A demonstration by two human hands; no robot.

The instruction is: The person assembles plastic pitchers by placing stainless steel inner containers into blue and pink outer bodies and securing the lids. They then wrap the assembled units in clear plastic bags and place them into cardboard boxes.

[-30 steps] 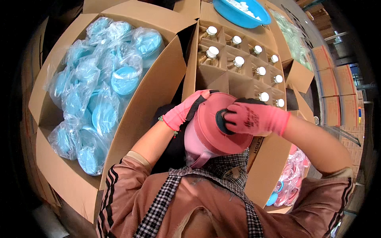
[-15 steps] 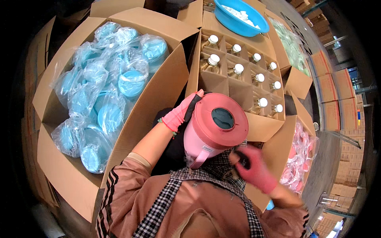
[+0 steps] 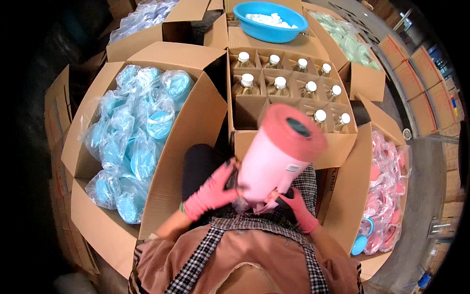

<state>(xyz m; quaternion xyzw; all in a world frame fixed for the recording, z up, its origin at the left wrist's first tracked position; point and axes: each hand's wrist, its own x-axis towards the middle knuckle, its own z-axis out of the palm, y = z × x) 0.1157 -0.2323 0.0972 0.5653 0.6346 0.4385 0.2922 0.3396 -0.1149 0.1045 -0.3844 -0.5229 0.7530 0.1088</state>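
Cardboard boxes (image 3: 186, 117) crowd round the pink jug (image 3: 274, 157).

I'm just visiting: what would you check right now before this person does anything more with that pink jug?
1. Left hand on the pink jug: ok, gripping its lower side.
2. Right hand under its base: ok.
3. Red lid seated: ok, apparently.
4. Jug upright: not ok, tilted.
5. Free cell in the divided box of capped bottles: ok, front left.
6. Jug's contents: cannot tell.
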